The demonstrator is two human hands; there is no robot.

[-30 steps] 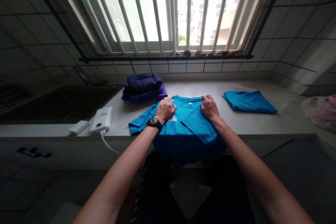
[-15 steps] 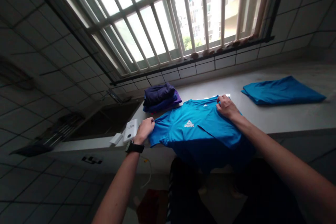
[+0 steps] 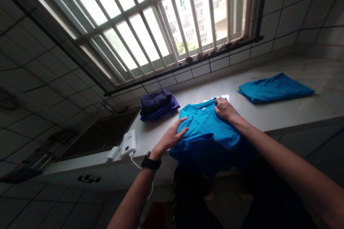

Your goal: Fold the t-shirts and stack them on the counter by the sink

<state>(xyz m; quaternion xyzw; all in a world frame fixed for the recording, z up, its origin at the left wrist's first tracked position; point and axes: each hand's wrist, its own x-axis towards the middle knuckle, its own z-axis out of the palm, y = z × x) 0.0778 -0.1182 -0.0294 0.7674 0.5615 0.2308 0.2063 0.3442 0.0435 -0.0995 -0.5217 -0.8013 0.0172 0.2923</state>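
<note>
A blue T-shirt (image 3: 199, 123) lies on the counter, its collar toward the window and its lower part hanging over the front edge. The left sleeve side is folded inward over the chest, and the larger white logo is out of sight. My left hand (image 3: 173, 136) rests at the folded left side, thumb and fingers apart. At the shirt's right shoulder, near the collar, my right hand (image 3: 225, 108) pinches the cloth between curled fingers.
A stack of folded dark purple and blue clothes (image 3: 157, 105) sits left of the shirt. A folded blue garment (image 3: 276, 88) lies at the right. A white power bank (image 3: 129, 143) with a cable stands near the sink (image 3: 99, 132). Above is a barred window (image 3: 150, 18).
My left hand has carried the left sleeve inward over the shirt's chest and opened off it. My right hand keeps its grip at the shoulder. The view has shifted slightly right.
</note>
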